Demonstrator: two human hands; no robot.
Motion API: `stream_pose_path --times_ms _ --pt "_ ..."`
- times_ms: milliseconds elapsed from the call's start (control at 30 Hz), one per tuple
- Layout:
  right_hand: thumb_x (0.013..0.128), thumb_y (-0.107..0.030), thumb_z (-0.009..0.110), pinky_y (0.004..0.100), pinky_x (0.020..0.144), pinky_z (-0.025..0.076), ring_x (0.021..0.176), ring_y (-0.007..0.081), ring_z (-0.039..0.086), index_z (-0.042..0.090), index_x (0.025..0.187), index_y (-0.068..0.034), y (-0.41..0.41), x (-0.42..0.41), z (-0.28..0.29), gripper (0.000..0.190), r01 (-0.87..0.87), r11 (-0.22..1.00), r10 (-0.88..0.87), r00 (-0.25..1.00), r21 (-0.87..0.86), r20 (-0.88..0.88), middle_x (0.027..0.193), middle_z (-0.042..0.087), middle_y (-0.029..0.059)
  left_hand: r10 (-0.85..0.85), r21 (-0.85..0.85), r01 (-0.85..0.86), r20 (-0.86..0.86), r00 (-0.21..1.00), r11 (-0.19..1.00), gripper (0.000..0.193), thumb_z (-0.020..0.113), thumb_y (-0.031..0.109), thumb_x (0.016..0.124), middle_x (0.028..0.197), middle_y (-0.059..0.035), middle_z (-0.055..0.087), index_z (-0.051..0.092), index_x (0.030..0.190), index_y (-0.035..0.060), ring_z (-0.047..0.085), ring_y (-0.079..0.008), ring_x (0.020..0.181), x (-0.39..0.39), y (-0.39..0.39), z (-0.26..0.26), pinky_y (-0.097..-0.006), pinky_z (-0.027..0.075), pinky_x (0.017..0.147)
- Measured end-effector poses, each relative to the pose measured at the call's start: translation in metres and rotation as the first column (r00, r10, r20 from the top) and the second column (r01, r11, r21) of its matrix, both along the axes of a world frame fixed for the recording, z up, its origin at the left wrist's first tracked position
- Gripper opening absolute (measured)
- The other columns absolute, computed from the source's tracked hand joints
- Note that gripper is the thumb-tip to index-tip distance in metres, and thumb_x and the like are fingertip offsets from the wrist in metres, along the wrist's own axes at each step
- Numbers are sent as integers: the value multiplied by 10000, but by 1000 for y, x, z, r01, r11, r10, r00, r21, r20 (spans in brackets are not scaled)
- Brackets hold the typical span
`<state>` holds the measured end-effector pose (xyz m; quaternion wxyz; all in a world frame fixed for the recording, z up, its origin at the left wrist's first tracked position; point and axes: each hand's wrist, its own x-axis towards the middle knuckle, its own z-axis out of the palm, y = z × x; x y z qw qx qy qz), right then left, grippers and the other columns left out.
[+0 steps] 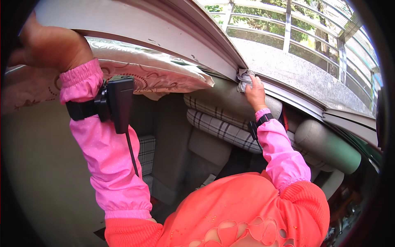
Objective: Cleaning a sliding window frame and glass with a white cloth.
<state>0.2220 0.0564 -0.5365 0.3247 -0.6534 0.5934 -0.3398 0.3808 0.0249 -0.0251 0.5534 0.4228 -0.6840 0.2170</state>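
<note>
My right hand (255, 94) presses a crumpled grey cloth (245, 81) against the lower window track (293, 94), beside the bottom corner of the sliding window frame (172, 35). A ring is on one of its fingers. At the upper left, my left hand (58, 46) is raised by the other end of that frame. Its fingers are blurred and partly lost in the dark rim, so whether they grip anything is unclear. Below the frame hangs a pale pink patterned curtain (160, 77), close to my left wrist. Both forearms wear pink dotted sleeve covers with black straps and devices.
Under the window stands a grey sofa (209, 148) with plaid cushions (222, 128) and a rounded bolster (327, 145). Outside the window are a stone ledge (290, 69) and metal bars (287, 27). Assorted small objects lie in shadow at the lower right.
</note>
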Motion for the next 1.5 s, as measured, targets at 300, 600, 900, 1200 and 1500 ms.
stream_pose_path --times_ms 300,600,900,1200,1500 --pt "758 -92 533 424 771 510 843 368 625 681 981 -42 -45 13 -17 273 -120 974 134 989 190 -65 890 676 175 812 -569 -582 366 454 582 274 567 148 864 1111 -168 383 617 997 -87 531 -286 958 61 -24 17 -386 528 769" --pt "807 -87 617 334 694 509 768 247 653 684 958 -39 -8 37 81 173 -121 974 -59 678 190 732 822 674 115 232 -343 -263 -129 964 902 239 597 142 828 1053 -191 390 644 957 -54 541 -323 873 22 -18 7 -412 519 750" --pt "778 -150 559 422 689 492 800 376 636 648 813 -38 -34 28 -11 147 -131 982 123 990 133 67 798 641 211 721 -415 -596 294 627 688 408 607 151 803 1033 -141 394 459 1119 -62 536 -263 940 63 -17 21 -366 529 773" --pt "717 -130 583 409 749 516 830 356 652 714 830 -59 -36 28 4 188 -196 959 173 977 205 125 837 669 202 -21 -303 -9 -96 995 953 525 610 111 770 1105 -152 434 347 1203 -26 481 -251 928 -6 -23 1 -386 433 858" --pt "787 -58 629 373 709 497 785 326 605 653 898 -26 -17 14 243 118 -219 910 404 659 -352 634 852 639 159 14 -264 -48 -129 992 963 542 585 88 800 1157 -172 480 327 1260 -34 513 -264 1004 -3 -17 2 -370 436 902"
